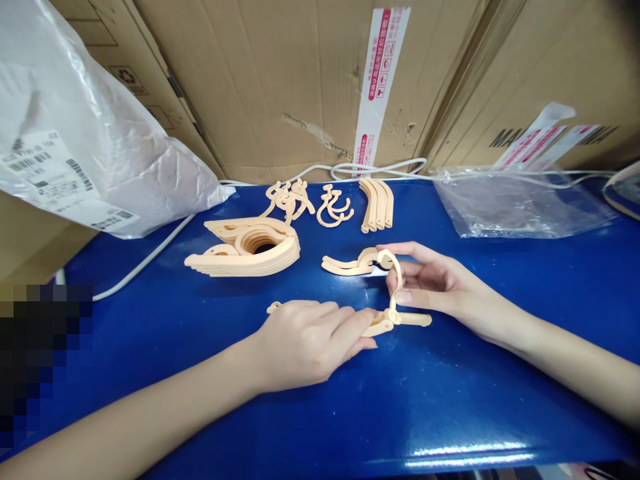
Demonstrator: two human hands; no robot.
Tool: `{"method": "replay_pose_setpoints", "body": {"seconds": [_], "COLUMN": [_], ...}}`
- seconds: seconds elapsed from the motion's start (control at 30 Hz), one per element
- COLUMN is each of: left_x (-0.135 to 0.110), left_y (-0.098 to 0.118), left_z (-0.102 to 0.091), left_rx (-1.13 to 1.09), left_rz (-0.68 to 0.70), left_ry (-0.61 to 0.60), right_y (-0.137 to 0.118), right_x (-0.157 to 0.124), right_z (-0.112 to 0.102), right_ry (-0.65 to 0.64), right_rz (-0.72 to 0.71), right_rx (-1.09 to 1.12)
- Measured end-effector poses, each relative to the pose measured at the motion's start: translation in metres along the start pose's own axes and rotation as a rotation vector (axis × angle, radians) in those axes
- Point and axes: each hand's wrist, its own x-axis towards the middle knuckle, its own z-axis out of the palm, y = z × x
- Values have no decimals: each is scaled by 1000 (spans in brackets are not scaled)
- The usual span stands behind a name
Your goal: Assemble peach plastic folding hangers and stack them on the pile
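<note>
My left hand (310, 337) is closed around the body of a cream plastic folding hanger (380, 327) above the blue table. A curved hook (398, 277) stands up from the hanger's joint, and the fingers and thumb of my right hand (430, 280) pinch it. Whether the hook is fully seated in the joint I cannot tell. Just behind my hands lie curved hanger arms (350, 265). Further left is a stack of cream hanger bodies (245, 260). My left palm hides part of the held hanger.
Loose hooks (290, 199) and a few more hooks (334, 207) lie at the back, beside a row of straight arms (377, 203). A clear plastic bag (515, 203) is at the right. A white parcel bag (100, 133), cardboard boxes (280, 80) and a white cable (145, 263) border the table.
</note>
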Motion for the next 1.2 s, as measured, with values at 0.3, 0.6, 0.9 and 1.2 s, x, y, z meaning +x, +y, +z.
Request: {"method": "replay_pose_setpoints", "body": {"seconds": [0.3, 0.6, 0.9, 1.2], "left_x": [0, 1, 2, 1], "left_y": [1, 2, 4, 4], "left_z": [-1, -1, 1, 4], "left_rx": [12, 69, 121, 111], "left_rz": [-6, -10, 1, -6], "left_ry": [21, 42, 50, 45], "right_y": [0, 0, 0, 0], "right_x": [-2, -5, -7, -6], "right_z": [3, 3, 6, 7], "right_ry": [30, 90, 131, 139], "right_rz": [14, 44, 27, 12], "right_rx": [11, 28, 0, -50]}}
